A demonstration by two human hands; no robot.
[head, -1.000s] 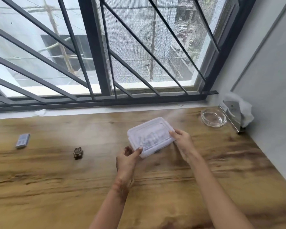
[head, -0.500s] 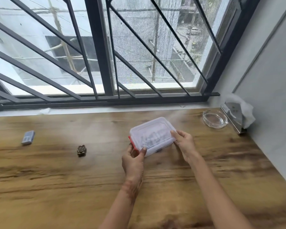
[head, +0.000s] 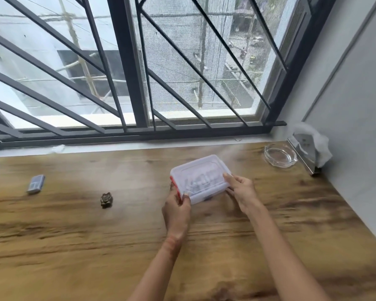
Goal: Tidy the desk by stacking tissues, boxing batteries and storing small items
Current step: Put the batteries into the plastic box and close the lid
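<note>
A translucent plastic box with its lid on sits mid-desk; pale battery shapes show dimly through the lid. A red clip edge shows at its left end. My left hand grips the box's near-left corner, thumb on the lid. My right hand holds the right end, thumb on top of the lid. A small grey-blue flat item lies far left. A small dark bronze figurine stands between it and the box. White tissues sit in a metal holder at the back right corner.
A clear glass ashtray rests near the tissue holder. The wooden desk runs along a barred window at the back and meets a grey wall on the right.
My left hand has shifted onto the box's left corner and a red clip edge now shows there. The box has stayed in place with the right hand still on it.
</note>
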